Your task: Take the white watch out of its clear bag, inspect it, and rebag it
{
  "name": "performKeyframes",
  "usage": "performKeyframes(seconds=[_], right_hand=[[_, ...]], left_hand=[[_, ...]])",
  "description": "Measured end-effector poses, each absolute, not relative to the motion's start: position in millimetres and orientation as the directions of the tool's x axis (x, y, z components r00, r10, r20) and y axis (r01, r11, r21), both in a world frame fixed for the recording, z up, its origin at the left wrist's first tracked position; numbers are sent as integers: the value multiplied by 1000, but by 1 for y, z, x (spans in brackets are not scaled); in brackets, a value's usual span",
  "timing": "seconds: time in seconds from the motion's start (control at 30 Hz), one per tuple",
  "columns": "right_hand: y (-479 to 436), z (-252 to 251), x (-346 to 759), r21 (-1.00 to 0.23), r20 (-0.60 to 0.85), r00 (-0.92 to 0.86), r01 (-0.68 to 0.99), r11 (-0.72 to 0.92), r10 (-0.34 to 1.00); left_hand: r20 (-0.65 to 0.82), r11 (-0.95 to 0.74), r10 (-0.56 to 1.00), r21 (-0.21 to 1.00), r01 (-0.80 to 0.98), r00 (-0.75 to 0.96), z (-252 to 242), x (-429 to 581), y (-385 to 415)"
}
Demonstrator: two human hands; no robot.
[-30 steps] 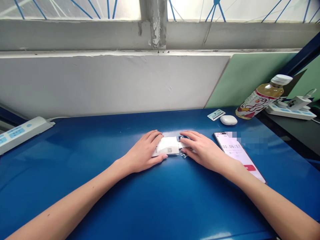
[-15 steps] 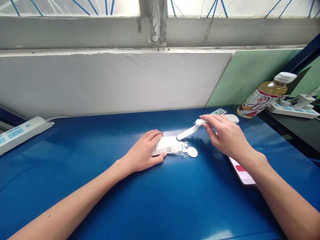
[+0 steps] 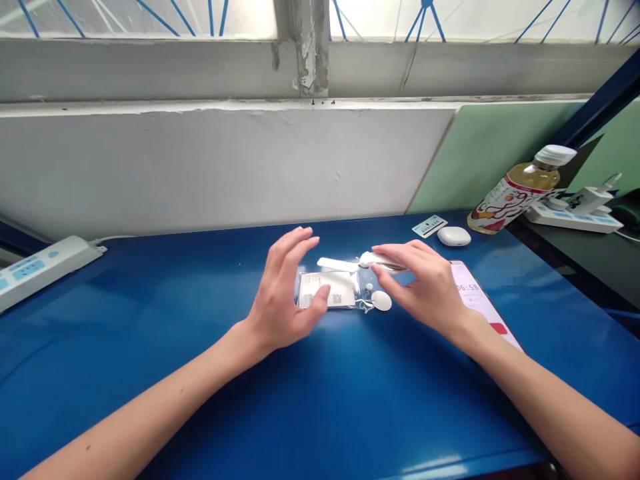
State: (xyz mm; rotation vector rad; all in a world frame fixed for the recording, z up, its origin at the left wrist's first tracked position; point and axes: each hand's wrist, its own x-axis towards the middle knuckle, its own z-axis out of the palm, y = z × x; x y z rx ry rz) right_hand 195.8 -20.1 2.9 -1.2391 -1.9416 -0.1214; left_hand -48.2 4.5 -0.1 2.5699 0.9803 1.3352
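Observation:
My right hand (image 3: 423,283) pinches a watch with a white strap (image 3: 339,265), its body partly hidden by the fingers. One strap end points left over the far edge of a clear plastic bag with a white printed card (image 3: 327,288) in it. At the bag's right end are a white round tag (image 3: 382,301) and a small bead chain (image 3: 367,307). My left hand (image 3: 283,297) is raised at the bag's left end, fingers spread and nothing in them. Its thumb overlaps the card in view; whether it touches, I cannot tell.
To the right on the blue table (image 3: 320,413) lie a lit phone (image 3: 477,300), a white earbud case (image 3: 454,236) and a small printed card (image 3: 430,226). Behind them stands a drink bottle (image 3: 515,193). Power strips lie at the far left (image 3: 47,270) and far right (image 3: 575,217).
My right hand has moved left with the watch, bringing it above the bag and uncovering the earbud case. My left hand has let go of the bag and opened its fingers.

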Motion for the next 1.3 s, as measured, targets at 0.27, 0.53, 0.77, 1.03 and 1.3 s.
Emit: performKeyframes(seconds=[0.27,0.53,0.77,1.03,1.3], right_hand=[[-22,29,149,-817,490,5,352,457,872],[0,20,124,-972,167,91,-150,180,982],[0,18,124,-985,35,-67,-169,23,997],[6,24,129,-868,-131,-344,-414,-276,930],[15,20,135,-752,-253,-374,-505,-424,892]], left_hand=[[540,-708,706,562,429,458,7,-32,-13],[10,34,777,998,-58,629,2,-21,-21],[-178,434,712,872,-226,679,-3,-16,-23],[-231,523,702,809,-268,673,-5,-18,-18],[-292,580,673,778,-241,680,-3,-20,-18]])
